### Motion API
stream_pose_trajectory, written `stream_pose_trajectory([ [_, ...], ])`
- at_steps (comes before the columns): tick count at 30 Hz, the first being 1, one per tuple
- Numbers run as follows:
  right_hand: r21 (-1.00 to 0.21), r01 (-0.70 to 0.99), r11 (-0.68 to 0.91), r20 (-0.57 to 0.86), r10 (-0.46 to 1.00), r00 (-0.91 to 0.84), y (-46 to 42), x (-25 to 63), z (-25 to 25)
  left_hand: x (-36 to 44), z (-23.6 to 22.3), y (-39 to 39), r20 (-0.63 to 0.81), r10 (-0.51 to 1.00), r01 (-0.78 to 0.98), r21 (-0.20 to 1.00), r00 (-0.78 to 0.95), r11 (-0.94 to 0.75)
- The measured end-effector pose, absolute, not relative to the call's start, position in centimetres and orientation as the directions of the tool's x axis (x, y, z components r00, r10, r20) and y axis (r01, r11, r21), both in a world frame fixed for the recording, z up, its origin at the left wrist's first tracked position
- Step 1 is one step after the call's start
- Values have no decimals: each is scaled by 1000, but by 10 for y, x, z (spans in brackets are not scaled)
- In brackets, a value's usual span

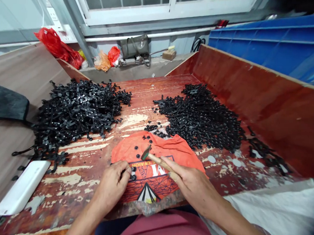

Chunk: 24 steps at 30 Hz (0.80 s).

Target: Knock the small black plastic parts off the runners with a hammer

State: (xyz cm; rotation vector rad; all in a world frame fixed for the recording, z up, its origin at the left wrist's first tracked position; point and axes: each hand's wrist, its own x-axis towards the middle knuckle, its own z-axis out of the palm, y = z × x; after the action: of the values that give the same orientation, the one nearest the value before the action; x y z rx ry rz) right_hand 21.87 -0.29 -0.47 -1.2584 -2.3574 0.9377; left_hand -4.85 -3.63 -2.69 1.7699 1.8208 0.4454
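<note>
My right hand (191, 181) is closed around the wooden handle of a small hammer (145, 153), its metal head raised slightly over the cloth. With thumb and fingers, my left hand (113, 181) pinches a small black plastic part (133, 173); its round knobs stick out to the right of the fingertips, and the rest is hidden. Both hands are over an orange-red printed cloth (176, 149) spread at the table's near edge. Several small round black pieces (138, 156) lie loose on it, just beyond my left hand.
Black plastic parts form one heap (77, 109) at the left and another heap (205, 117) at the right. A white power bank (22, 187) lies at the left near edge. Wooden boards (254, 98) wall the worn red table; a blue crate (273, 43) stands behind the right one.
</note>
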Motion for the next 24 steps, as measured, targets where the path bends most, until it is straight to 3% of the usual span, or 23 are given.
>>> stream_pose_trajectory([
  [11,-622,627,470,-1,800,-601,-9,216,-10,-48,-21,-27,-247,967,816,570,61,94],
  [24,-615,654,440,-20,821,-571,-7,222,-11,-52,-26,-28,-191,980,791,607,62,68],
])
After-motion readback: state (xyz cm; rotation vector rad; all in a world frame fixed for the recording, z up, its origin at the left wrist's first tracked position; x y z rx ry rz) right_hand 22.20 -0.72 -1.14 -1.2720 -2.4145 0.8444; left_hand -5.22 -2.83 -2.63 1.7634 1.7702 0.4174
